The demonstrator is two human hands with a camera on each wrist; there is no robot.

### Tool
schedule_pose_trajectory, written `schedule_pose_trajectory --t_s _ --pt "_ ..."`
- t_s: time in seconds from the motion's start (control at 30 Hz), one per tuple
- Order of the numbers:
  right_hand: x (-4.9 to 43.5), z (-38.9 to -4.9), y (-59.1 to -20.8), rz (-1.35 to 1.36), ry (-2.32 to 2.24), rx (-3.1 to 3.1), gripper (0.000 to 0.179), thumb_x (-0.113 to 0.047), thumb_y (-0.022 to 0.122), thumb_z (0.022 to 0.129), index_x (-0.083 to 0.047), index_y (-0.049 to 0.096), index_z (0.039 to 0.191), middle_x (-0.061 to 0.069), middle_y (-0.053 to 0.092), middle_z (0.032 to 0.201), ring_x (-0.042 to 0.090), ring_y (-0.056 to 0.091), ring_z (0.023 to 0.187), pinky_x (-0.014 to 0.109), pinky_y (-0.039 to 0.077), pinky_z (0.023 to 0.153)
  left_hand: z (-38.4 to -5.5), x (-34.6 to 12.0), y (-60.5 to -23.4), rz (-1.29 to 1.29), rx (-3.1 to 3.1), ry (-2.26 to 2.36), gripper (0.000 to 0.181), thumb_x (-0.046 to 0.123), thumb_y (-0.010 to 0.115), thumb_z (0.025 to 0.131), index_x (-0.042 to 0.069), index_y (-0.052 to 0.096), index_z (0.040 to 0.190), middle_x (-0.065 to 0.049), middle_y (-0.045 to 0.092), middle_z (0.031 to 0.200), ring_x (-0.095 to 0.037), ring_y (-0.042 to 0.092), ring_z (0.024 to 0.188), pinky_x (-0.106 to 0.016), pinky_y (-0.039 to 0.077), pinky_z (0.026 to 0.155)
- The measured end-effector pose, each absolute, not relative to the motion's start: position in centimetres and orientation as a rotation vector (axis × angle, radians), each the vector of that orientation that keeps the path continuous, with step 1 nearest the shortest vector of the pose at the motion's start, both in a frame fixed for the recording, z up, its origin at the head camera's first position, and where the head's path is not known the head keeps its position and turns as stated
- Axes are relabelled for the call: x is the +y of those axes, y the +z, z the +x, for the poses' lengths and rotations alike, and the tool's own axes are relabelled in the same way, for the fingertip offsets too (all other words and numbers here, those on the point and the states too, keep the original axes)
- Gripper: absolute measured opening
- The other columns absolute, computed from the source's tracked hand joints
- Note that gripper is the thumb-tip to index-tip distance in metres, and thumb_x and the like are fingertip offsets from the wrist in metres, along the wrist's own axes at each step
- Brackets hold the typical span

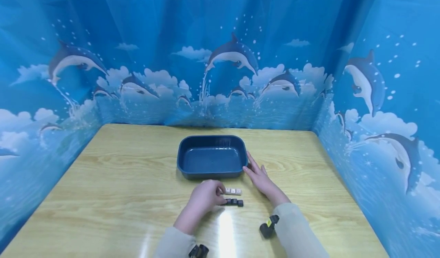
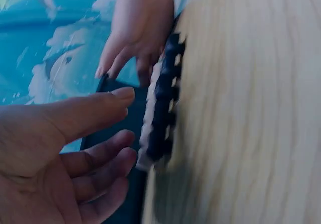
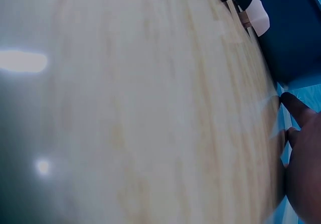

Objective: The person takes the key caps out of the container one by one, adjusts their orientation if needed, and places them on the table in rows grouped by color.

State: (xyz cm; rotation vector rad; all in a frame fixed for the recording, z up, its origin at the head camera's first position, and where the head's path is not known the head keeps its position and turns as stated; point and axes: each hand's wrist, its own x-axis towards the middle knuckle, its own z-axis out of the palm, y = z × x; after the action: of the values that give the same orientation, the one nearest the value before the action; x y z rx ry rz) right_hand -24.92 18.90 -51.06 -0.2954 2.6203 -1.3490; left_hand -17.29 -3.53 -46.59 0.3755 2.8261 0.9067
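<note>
A row of small white cube-like pieces [image 1: 233, 191] with tiny dark marks lies in front of the navy rectangular bin [image 1: 212, 175]. Nearer the person runs a parallel row of small black cube-like pieces [image 1: 235, 202]. My left hand [image 1: 205, 193] is at the left end of both rows, its fingertips overlapping them in the head view. In the left wrist view the thumb and bent fingers [image 2: 103, 156] stand apart, nothing visible between them, beside the black pieces [image 2: 163, 96]. My right hand [image 1: 260, 179] rests with extended fingers at the bin's right front corner.
The bin has raised walls and holds nothing visible. A light wood-grain table [image 1: 130, 181] carries everything. Blue dolphin-print curtains [image 1: 165, 70] enclose the back and both sides. Dark camera mounts [image 1: 268, 227] sit at both wrists.
</note>
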Motion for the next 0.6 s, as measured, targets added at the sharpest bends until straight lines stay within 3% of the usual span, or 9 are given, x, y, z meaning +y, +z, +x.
schedule_pose_trajectory --t_s 0.13,0.3,0.6 --pt "19.1 -24.9 -51.0 -0.305 -1.356 2.616 0.064 -0.041 0.041 0.104 -0.028 0.008 0.158 0.018 0.04 0.148 0.034 0.028 0.141 0.051 -0.018 0.111 -17.3 -1.9 -46.9 0.569 2.916 0.736 0.025 0.027 0.088 0.069 0.019 0.075 0.09 0.009 0.06 0.077 -0.008 0.054 0.071 -0.028 0.047 0.066" --pt "19.0 -24.9 -51.0 -0.274 -1.364 2.605 0.065 -0.044 0.042 0.103 -0.031 0.008 0.157 0.014 0.04 0.148 0.033 0.023 0.143 0.049 -0.017 0.112 -17.6 -0.3 -47.1 0.722 2.976 0.547 0.027 0.031 0.088 0.068 0.023 0.077 0.092 0.007 0.064 0.087 -0.016 0.059 0.084 -0.034 0.05 0.073" --pt "19.1 -25.1 -51.3 -0.286 -1.371 2.608 0.065 -0.044 0.042 0.103 -0.03 0.009 0.157 0.013 0.04 0.149 0.03 0.026 0.142 0.05 -0.018 0.111 -18.1 1.0 -47.7 0.856 2.982 0.413 0.025 0.03 0.087 0.066 0.025 0.076 0.088 0.007 0.057 0.08 -0.013 0.051 0.074 -0.032 0.046 0.067"
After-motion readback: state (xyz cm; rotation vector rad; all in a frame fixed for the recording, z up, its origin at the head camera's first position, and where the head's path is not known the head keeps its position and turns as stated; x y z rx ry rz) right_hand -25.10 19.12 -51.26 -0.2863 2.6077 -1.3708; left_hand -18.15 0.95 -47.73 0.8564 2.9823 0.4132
